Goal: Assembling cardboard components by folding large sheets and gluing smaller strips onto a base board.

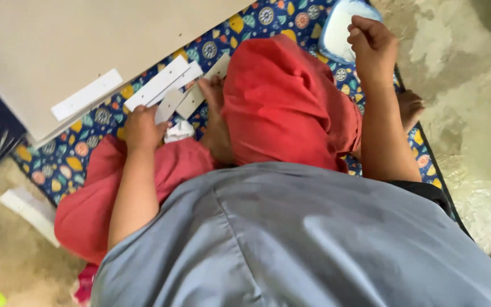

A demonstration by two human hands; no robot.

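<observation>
1. White strips (169, 85) lie fanned out on the patterned mat (95, 116), just below the edge of a large pale board (75, 40), in front of the person's red-clad knees (282, 102). The left hand (142, 128) rests on the near end of one short strip (170, 105); its fingers curl over the piece, so it seems pinched, though the underside of the grasp is hidden.

2. Right hand (372, 48) is raised near a white tub (336, 28) at the far edge of the mat. It is clenched into a loose fist; I cannot tell whether anything small sits inside it.

3. Risk, as I judge it: the strips overlap one another, so lifting one by its end could drag or scatter its neighbours.

4. Another strip (86, 95) lies on the board near its edge, and a nudge to the board could slide it off.

5. The tub stands close beside the right wrist, partly off the mat's border; a careless sweep of the forearm could tip it onto the rough concrete floor (473, 113).

6. A crumpled white scrap (178, 131) sits against the left hand and could get caught up in the grasp.
</observation>
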